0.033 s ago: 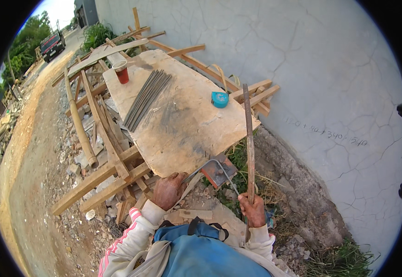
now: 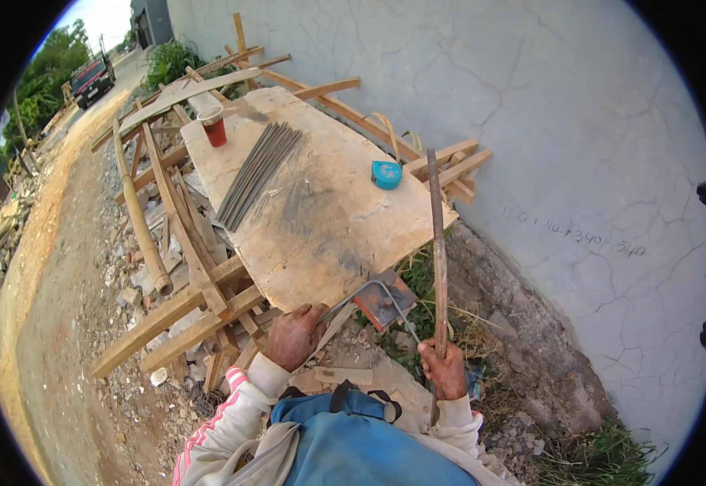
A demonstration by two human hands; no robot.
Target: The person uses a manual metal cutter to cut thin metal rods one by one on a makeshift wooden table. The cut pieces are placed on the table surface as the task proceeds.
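My left hand (image 2: 292,336) grips the near end of a thin steel rod (image 2: 351,296) at the front edge of a plywood worktop (image 2: 320,219). The rod is bent over a rusty metal plate (image 2: 383,304) fixed at the board's near corner. My right hand (image 2: 444,368) is closed around a long rusty bar (image 2: 436,243) that stands almost upright beside the plate. A bundle of straight thin rods (image 2: 257,172) lies farther up the board. A teal tape measure (image 2: 386,174) sits near the board's right edge and a red cup (image 2: 215,130) at its far left corner.
A cracked grey wall (image 2: 547,146) runs along the right, with rubble and grass at its foot. Rough timber framing (image 2: 183,308) and a bamboo pole (image 2: 138,219) prop the board on the left. A dirt road (image 2: 53,283) lies beyond, with a parked vehicle (image 2: 92,78) far off.
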